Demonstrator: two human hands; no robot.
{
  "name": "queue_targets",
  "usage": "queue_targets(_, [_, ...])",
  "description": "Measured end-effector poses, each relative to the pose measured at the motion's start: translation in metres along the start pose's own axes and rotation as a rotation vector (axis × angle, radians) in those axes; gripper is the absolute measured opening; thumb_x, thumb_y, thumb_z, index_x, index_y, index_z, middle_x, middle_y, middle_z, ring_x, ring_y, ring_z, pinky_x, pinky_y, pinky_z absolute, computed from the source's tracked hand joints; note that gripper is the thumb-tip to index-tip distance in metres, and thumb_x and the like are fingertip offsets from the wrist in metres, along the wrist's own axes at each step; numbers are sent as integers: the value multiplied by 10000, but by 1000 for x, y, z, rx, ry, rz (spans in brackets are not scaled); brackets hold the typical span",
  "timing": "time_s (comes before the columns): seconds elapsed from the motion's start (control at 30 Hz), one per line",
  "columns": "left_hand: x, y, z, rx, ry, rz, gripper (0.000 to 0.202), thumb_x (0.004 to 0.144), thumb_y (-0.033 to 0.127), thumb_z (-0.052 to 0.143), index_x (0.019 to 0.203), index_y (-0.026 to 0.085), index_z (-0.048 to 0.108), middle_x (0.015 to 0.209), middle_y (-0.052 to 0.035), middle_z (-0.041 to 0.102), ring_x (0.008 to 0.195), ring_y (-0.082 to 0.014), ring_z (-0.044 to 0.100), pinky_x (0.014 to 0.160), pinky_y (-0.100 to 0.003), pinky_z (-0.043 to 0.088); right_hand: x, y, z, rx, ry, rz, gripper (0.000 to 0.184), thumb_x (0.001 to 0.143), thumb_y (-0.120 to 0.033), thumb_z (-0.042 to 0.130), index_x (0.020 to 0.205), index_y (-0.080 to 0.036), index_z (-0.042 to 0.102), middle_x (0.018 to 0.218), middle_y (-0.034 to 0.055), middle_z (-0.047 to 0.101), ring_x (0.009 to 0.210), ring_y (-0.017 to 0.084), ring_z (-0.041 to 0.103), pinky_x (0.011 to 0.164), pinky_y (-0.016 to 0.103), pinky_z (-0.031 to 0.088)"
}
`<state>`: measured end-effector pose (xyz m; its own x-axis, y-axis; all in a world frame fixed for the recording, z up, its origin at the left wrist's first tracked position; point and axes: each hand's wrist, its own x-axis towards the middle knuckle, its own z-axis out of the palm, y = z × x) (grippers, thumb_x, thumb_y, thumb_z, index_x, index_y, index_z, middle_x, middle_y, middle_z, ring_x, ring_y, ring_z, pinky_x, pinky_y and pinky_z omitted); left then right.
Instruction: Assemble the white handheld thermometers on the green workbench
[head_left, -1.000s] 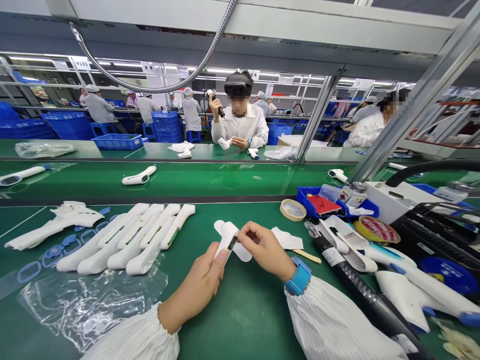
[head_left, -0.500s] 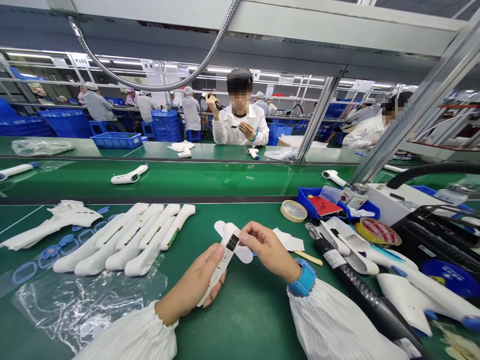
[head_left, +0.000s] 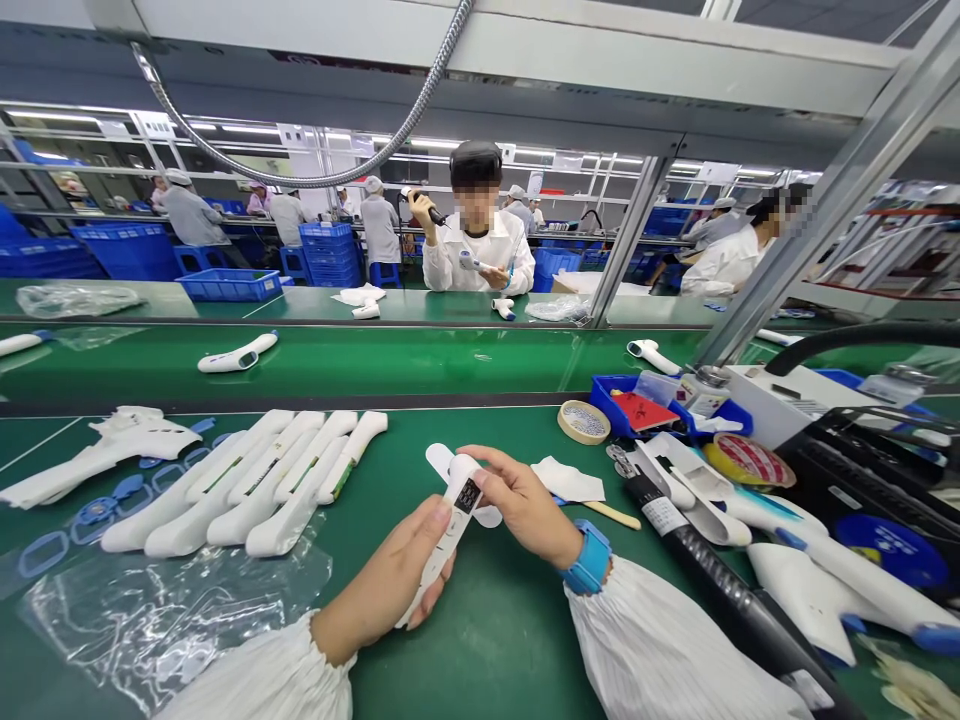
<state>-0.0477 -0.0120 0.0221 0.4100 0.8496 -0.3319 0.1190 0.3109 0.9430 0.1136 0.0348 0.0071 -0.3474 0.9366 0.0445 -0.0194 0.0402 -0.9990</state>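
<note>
My left hand (head_left: 409, 555) is closed around the handle of a white thermometer housing (head_left: 448, 530), which is tilted with its head pointing away from me. A dark display with printed segments (head_left: 468, 494) sits near the head end. My right hand (head_left: 525, 505) grips that head end, with the thumb at the display's edge and fingers over the top. White rounded pieces (head_left: 438, 460) stick out behind the head, partly hidden. To the left lie several white handle shells (head_left: 202, 515) in a row, some with green circuit strips showing.
A clear plastic bag (head_left: 157, 620) and blue frames (head_left: 43, 553) lie at left. Tape (head_left: 583, 422), a blue parts bin (head_left: 611, 405), a black tool (head_left: 697, 560) and white shells (head_left: 806, 590) crowd the right. Beyond, a green belt (head_left: 420, 365) carries thermometers; a co-worker (head_left: 480, 235) sits opposite.
My right hand has moved further over the head of the housing, its thumb now at the display. Thermometers on the belt have shifted left. The co-worker opposite has turned the held thermometer.
</note>
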Motion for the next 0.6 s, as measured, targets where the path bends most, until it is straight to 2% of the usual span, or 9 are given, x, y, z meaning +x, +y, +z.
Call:
queue_targets(0.2, [1,-1,2,37,8,5,427,808,619,314,745,206,402,442,85,397,298,-49,286,295,-152,235,-1,-1,3,28,36,32,320,775,-335,526,1058,-191,565,727,-1,618,603,115,541,598,258,449])
queue_targets(0.33, [2,-2,2,1,18,-11,431,808,618,318,722,204,401,422,85,394,292,-51,283,294,-157,234,-1,-7,3,141,26,79,279,766,-286,510,1021,-210,594,804,8,634,731,143,592,695,283,484])
queue_targets(0.43, [2,-3,1,-53,11,-16,423,805,616,329,731,205,397,429,85,407,287,-50,285,292,-161,226,-1,-10,2,205,-9,84,288,784,-332,515,1030,-211,603,848,14,637,774,143,596,734,291,483])
queue_targets(0.6, [1,-2,0,-70,-1,-13,422,810,612,327,729,203,394,434,85,412,285,-44,286,297,-159,229,-1,-8,2,193,-34,63,358,753,-402,594,1060,-216,591,821,-2,635,735,119,579,714,265,471])
